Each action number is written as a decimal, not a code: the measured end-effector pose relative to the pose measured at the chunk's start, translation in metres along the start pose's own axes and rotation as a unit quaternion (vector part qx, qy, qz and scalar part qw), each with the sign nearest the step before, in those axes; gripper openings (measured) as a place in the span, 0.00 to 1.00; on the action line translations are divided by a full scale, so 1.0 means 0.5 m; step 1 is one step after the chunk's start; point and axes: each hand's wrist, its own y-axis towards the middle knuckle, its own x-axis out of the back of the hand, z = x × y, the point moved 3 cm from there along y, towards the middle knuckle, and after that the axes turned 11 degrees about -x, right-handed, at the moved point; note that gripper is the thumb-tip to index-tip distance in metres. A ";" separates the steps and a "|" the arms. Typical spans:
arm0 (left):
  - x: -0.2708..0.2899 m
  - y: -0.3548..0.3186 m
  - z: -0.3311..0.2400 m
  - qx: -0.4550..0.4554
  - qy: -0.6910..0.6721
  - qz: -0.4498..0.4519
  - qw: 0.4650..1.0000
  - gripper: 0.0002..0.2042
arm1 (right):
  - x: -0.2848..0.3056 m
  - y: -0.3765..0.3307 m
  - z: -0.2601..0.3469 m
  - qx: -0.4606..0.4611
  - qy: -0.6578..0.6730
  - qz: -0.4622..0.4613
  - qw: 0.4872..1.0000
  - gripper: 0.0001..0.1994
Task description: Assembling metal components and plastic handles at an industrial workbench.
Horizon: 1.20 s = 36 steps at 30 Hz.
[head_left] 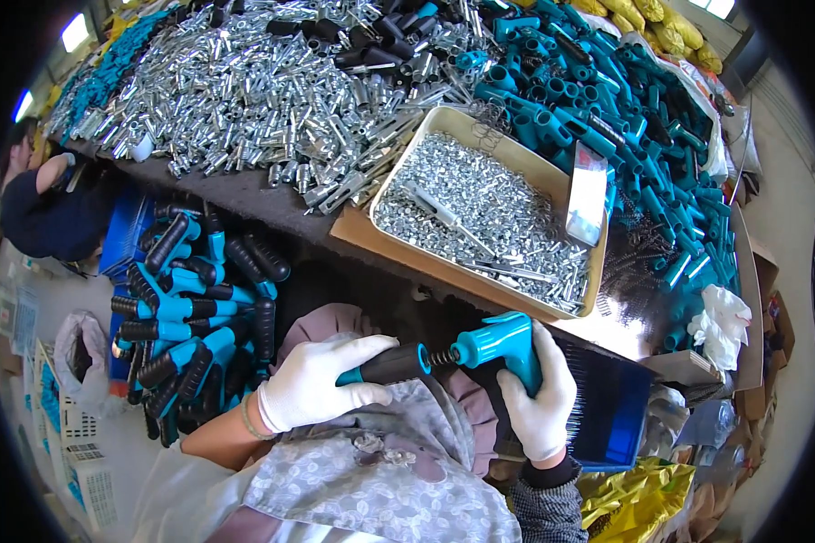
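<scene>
Gripping below centre, your left hand is holding the black handle, right hand the likely light, stiff teal head

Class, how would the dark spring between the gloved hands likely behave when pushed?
The spring would probably compress and rebound, being visibly coiled. It may bow sideways, as its exposed stretch between the black handle and teal piece looks slim.

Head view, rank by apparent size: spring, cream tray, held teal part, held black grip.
1. Cream tray
2. Teal part and black grip: both partly covered, so unranked
3. Spring between those two, clearly smallest
</scene>
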 end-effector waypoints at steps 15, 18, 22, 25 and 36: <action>0.025 -0.016 0.044 0.243 -0.318 0.296 0.867 0.29 | -0.039 -0.008 0.129 0.471 -0.170 0.118 0.857 0.20; 0.023 -0.019 0.058 0.215 -0.372 0.337 0.838 0.29 | -0.035 -0.010 0.137 0.572 -0.157 0.129 0.795 0.20; 0.025 -0.017 0.050 0.230 -0.392 0.355 0.817 0.31 | -0.033 0.004 0.141 0.582 -0.147 0.143 0.787 0.21; 0.025 -0.014 0.047 -0.138 -0.071 0.160 0.975 0.30 | -0.056 0.023 0.106 0.108 0.047 0.386 0.915 0.22; 0.061 -0.007 0.009 -0.015 0.091 0.294 0.951 0.15 | -0.091 0.028 0.028 -0.090 0.424 0.096 0.896 0.22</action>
